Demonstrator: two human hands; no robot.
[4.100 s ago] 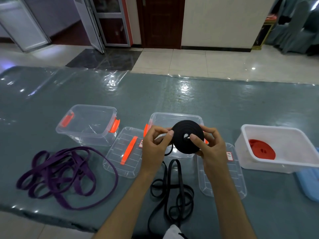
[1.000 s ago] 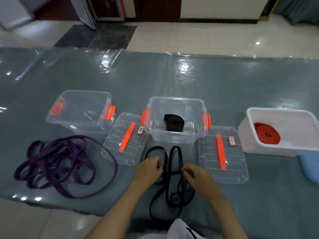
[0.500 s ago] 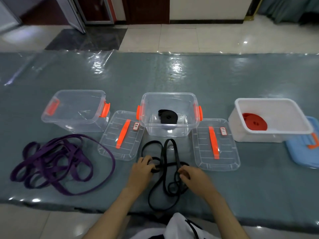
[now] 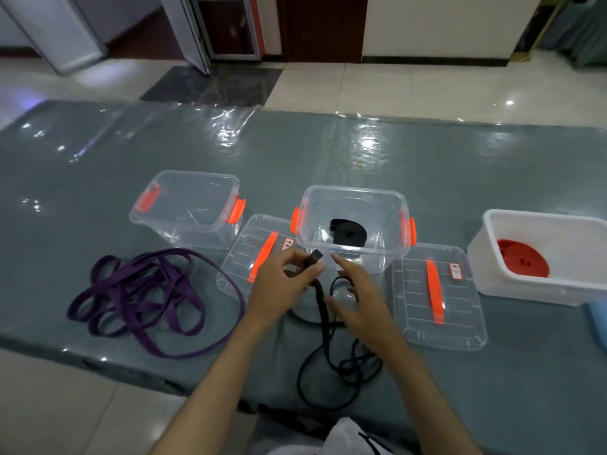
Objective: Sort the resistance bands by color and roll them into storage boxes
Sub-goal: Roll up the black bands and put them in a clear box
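Here the left hand point(image 4: 285, 284) pinched the loose black band point(image 4: 323, 326) just before the middle clear box point(image 4: 353, 221); the right hand point(image 4: 358, 295) hovered spread beside it above the surface point(image 4: 492, 178).

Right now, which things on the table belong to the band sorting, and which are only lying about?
Belong: loose black band in the left hand; right hand; rolled black band; middle clear box; purple bands; left clear box; white box; red roll.
Lying about: two lids.
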